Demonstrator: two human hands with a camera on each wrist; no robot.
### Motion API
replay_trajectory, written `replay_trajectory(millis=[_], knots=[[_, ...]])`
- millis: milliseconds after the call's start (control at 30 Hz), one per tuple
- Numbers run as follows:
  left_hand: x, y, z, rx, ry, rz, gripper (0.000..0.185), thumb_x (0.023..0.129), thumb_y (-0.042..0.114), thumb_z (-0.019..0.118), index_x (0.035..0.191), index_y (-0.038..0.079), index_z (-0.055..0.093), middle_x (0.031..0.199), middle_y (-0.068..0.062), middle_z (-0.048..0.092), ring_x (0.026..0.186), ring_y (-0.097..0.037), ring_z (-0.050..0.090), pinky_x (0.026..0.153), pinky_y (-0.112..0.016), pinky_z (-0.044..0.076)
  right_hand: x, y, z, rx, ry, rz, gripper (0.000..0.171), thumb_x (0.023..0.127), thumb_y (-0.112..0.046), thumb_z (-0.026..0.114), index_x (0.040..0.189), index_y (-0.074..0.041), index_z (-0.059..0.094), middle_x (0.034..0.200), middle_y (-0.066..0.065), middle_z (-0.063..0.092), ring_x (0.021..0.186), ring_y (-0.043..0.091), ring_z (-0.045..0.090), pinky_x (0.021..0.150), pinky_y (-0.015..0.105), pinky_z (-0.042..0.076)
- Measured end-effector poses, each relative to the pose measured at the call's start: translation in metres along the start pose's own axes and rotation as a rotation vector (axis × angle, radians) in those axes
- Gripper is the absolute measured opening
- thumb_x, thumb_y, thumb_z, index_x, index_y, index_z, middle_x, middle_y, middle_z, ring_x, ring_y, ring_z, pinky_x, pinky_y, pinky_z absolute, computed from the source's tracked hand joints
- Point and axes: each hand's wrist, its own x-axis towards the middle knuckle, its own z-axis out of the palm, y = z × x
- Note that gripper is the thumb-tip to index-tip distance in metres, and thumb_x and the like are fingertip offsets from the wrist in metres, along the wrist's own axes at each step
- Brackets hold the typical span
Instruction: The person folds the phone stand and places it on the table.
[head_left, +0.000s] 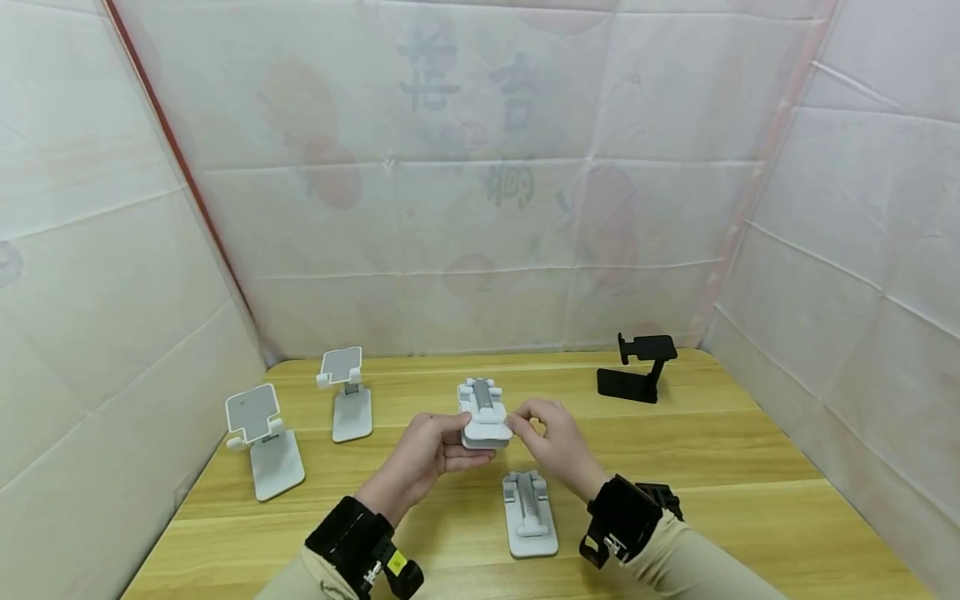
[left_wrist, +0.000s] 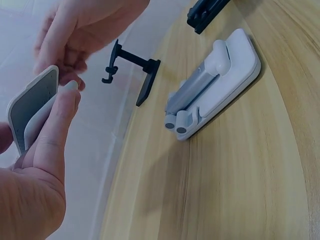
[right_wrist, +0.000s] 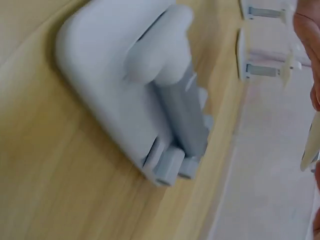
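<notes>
Hovering above the middle of the bench [head_left: 720,467], a folded white phone stand [head_left: 483,414] is held between both hands, its long axis running from 6 to 12 o'clock away from the person, the hinged arm folded flat along the top. The left hand [head_left: 423,454] is curled round the stand's near left edge, thumb laid along the side, as is confirmed in the left wrist view, where the plate [left_wrist: 31,107] is seen pinched between thumb and fingers. The right hand [head_left: 555,442] meets the stand from 3 o'clock, its fingertips [head_left: 520,417] closed on the near right corner in a light pinch; whether more than the fingertips touch cannot be told. Both hands sit about equally close to the stand, wrists angled inward, forearms converging from 7 and 5 o'clock. Directly below, at 6 o'clock from the held stand, a second folded stand [head_left: 530,512] lies flat on the bench, parallel in axis and apart from both hands. Two unfolded white stands [head_left: 264,437] [head_left: 347,392] are set upright at 9 to 10 o'clock, and a black stand [head_left: 637,371] at 2 o'clock, well apart.
</notes>
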Motion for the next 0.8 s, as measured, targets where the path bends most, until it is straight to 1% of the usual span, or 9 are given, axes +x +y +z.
replay_trajectory(millis=[100,200,300,400,433,533,633,800], knots=[[0.0000,0.0000,0.0010,0.004,-0.014,-0.003,0.044,0.106,0.017,0.047,0.130,-0.018,0.057,0.112,-0.031,0.070,0.101,-0.036,0.074,0.091,-0.042,0.061,0.0012,-0.0022,-0.0008,0.125,-0.056,0.227,0.004,0.102,-0.021,0.065,0.103,-0.020,0.069,0.095,-0.010,0.066,0.090,0.013,0.058,0.080,0.030,0.046],[-0.0001,0.0001,0.0018,0.011,-0.020,-0.003,0.043,0.106,0.016,0.048,0.129,-0.019,0.058,0.111,-0.031,0.071,0.100,-0.036,0.074,0.091,-0.042,0.062,0.0024,-0.0029,-0.0012,0.238,-0.103,0.397,0.017,0.103,-0.028,0.064,0.115,-0.016,0.066,0.101,-0.002,0.064,0.094,0.019,0.057,0.079,0.030,0.047],[-0.0003,0.0002,0.0019,0.022,-0.020,-0.002,0.043,0.105,0.016,0.048,0.129,-0.018,0.058,0.110,-0.031,0.071,0.099,-0.035,0.075,0.090,-0.042,0.062,0.0037,-0.0038,-0.0019,0.339,-0.148,0.515,0.029,0.102,-0.033,0.064,0.118,-0.009,0.066,0.100,0.004,0.064,0.095,0.023,0.058,0.081,0.032,0.049],[-0.0009,0.0002,0.0011,0.034,-0.019,-0.002,0.043,0.105,0.016,0.048,0.128,-0.018,0.059,0.110,-0.030,0.072,0.099,-0.035,0.075,0.090,-0.042,0.062,0.0054,-0.0049,-0.0031,0.384,-0.206,0.575,0.033,0.103,-0.036,0.062,0.109,-0.005,0.070,0.094,0.005,0.066,0.096,0.024,0.060,0.086,0.035,0.049],[-0.0011,0.0002,0.0009,0.037,-0.019,-0.003,0.042,0.105,0.016,0.048,0.128,-0.018,0.059,0.109,-0.030,0.072,0.099,-0.035,0.075,0.090,-0.042,0.062,0.0059,-0.0053,-0.0035,0.389,-0.227,0.586,0.034,0.103,-0.037,0.061,0.105,-0.005,0.071,0.093,0.004,0.066,0.095,0.022,0.060,0.088,0.035,0.049],[-0.0019,-0.0001,0.0001,0.046,-0.020,-0.001,0.042,0.105,0.015,0.048,0.128,-0.017,0.060,0.109,-0.029,0.072,0.099,-0.035,0.075,0.090,-0.043,0.062,0.0070,-0.0069,-0.0049,0.417,-0.274,0.603,0.036,0.104,-0.037,0.059,0.096,-0.004,0.071,0.089,0.002,0.066,0.096,0.021,0.059,0.094,0.040,0.047],[-0.0022,-0.0007,-0.0004,0.048,-0.021,0.000,0.040,0.105,0.014,0.047,0.128,-0.017,0.059,0.109,-0.030,0.072,0.099,-0.036,0.075,0.090,-0.042,0.062,0.0072,-0.0084,-0.0059,0.463,-0.299,0.628,0.036,0.104,-0.037,0.059,0.095,-0.004,0.070,0.088,0.002,0.065,0.097,0.021,0.058,0.097,0.043,0.043],[-0.0024,-0.0018,-0.0005,0.054,-0.026,0.000,0.039,0.105,0.012,0.047,0.129,-0.018,0.059,0.110,-0.030,0.072,0.099,-0.036,0.075,0.090,-0.042,0.062,0.0075,-0.0084,-0.0059,0.504,-0.305,0.664,0.033,0.104,-0.035,0.060,0.099,-0.004,0.069,0.088,0.003,0.063,0.096,0.022,0.056,0.091,0.040,0.039]])
